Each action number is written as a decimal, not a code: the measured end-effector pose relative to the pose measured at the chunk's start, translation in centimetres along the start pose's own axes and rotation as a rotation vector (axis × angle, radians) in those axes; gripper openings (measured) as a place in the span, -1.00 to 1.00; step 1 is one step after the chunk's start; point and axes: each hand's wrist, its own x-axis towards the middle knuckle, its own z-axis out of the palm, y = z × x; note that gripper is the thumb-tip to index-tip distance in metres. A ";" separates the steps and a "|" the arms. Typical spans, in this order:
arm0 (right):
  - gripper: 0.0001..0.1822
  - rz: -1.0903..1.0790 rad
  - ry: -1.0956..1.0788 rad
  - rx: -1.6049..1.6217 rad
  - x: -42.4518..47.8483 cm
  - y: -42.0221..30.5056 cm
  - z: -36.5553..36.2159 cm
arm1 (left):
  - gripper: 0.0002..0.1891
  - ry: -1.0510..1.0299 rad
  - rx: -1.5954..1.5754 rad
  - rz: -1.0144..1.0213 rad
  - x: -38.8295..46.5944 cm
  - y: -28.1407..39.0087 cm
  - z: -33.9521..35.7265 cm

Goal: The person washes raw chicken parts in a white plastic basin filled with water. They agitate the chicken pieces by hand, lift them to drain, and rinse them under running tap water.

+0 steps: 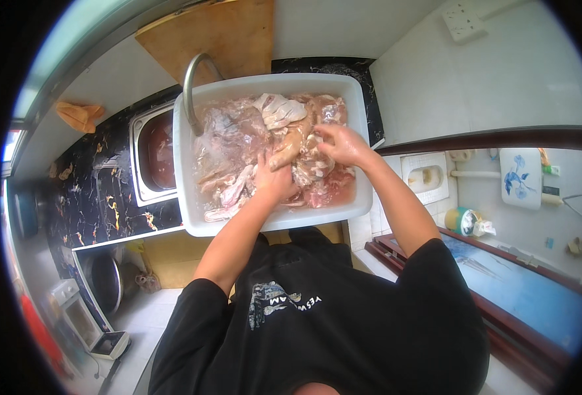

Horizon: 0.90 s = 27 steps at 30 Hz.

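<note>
A large white plastic tub (192,217) sits in front of me, with cloudy pinkish water and many pieces of raw meat in it. My left hand (274,180) is down among the pieces, next to a long tan piece of meat with skin (291,145); some of its fingers are hidden, so its grip is unclear. Over the right side of the tub, my right hand (344,144) has thumb and fingers apart, close to a chunk of raw meat (313,168). A pale, scored piece of meat (282,112) rises above the water near the back.
A curved metal faucet (190,89) reaches over the tub's left part, where the water is churned. Left of it, a steel sink (136,173) holds reddish liquid, set in a black marbled countertop (86,197). A wooden board (221,39) leans behind. An orange cloth (80,116) lies at the back left.
</note>
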 end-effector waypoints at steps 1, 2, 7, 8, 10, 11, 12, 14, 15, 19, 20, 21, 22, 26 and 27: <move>-0.18 0.033 0.065 -0.065 0.5 0.7 -0.5 | -0.06 0.008 0.005 0.021 0.4 0.0 0.1; -0.10 0.056 0.116 -0.030 1.4 1.2 -0.9 | -0.04 0.016 0.009 0.040 0.7 0.1 0.2; 0.12 0.242 0.159 -0.213 5.4 -0.7 2.7 | -0.28 -0.075 -0.216 -0.062 1.6 0.0 3.4; 0.12 0.264 0.152 -0.189 6.1 -1.2 4.1 | -0.35 -0.107 -0.262 -0.095 1.7 0.1 3.8; 0.08 0.273 0.156 -0.192 8.0 -0.7 6.7 | -0.39 -0.154 -0.359 -0.152 2.5 0.0 4.6; 0.06 0.327 0.124 -0.206 8.7 0.4 7.3 | -0.42 -0.161 -0.408 -0.185 3.0 0.1 4.9; 0.05 0.365 0.081 -0.217 9.4 -0.9 6.9 | -0.44 -0.152 -0.466 -0.245 3.3 -0.4 5.5; -0.01 0.434 0.035 -0.231 10.2 -1.6 7.0 | -0.48 -0.084 -0.635 -0.407 3.5 -0.7 6.7; -0.05 0.457 0.031 -0.230 11.1 -0.8 6.9 | -0.51 -0.007 -0.770 -0.532 3.4 -0.6 7.3; -0.18 0.361 0.237 -0.254 11.4 2.3 7.3 | -0.69 -0.375 -0.255 -0.183 2.9 -0.2 1.9; -0.16 0.313 0.195 -0.190 11.2 2.1 6.9 | -0.70 -0.274 -0.293 -0.173 1.7 -0.4 1.6; -0.14 0.265 0.151 -0.129 10.9 1.9 6.2 | -0.72 -0.172 -0.330 -0.161 0.6 -0.7 1.2; -0.12 0.224 0.105 -0.070 10.4 1.4 5.4 | -0.67 -0.066 -0.297 -0.102 -0.6 -1.2 1.0; -0.02 0.120 0.016 0.141 6.1 1.0 2.8 | -0.32 0.178 -0.096 0.012 -6.2 -4.4 -1.3; 0.01 0.096 0.047 0.105 4.7 1.2 2.4 | -0.15 0.130 0.012 -0.085 -7.3 -5.3 -2.6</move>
